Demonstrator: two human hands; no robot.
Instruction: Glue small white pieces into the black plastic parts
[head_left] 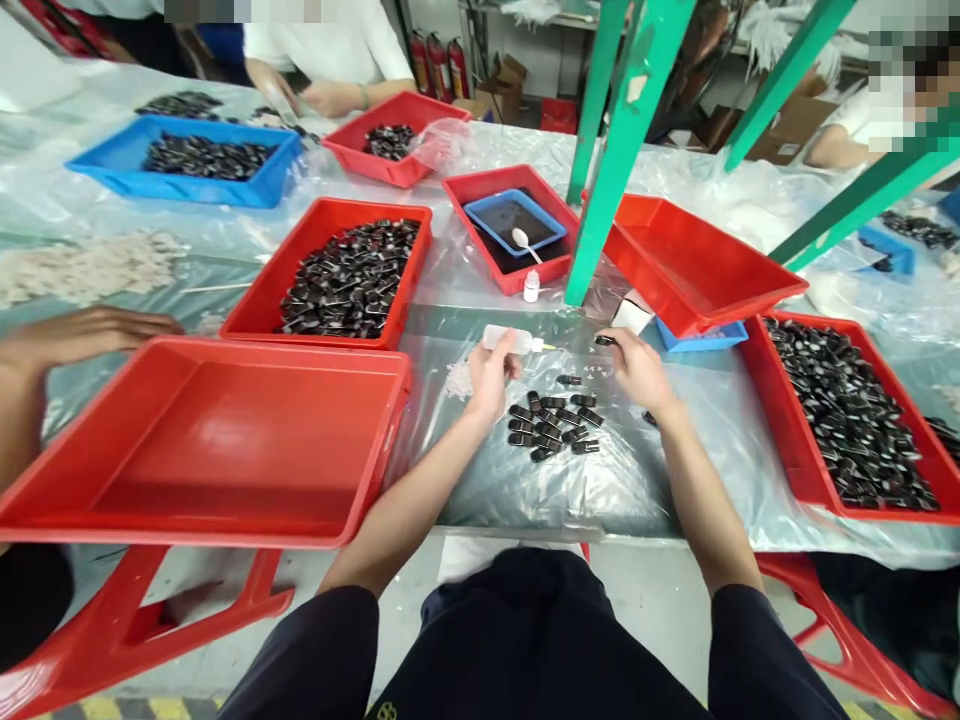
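Observation:
My left hand [493, 375] is closed around a small white squeeze bottle [510, 340], whose thin yellowish tip points right. Between the fingertips of my right hand [641, 368] is a small black clip-like part [604, 340], held a short way from that tip. Below and between my hands, several similar black parts [551, 420] lie loose on the plastic-covered table [480, 490]. A heap of tiny whitish pieces [458, 380] sits beside my left hand, and a few more are scattered near my right.
Red bins full of black parts stand at left [345, 280] and right [847, 410]. An empty red bin [247, 440] sits by my left forearm; another red bin [697, 260] rests tilted on a blue tray [701, 335]. A green post [626, 150] rises ahead. A co-worker's hand [97, 330] is at left.

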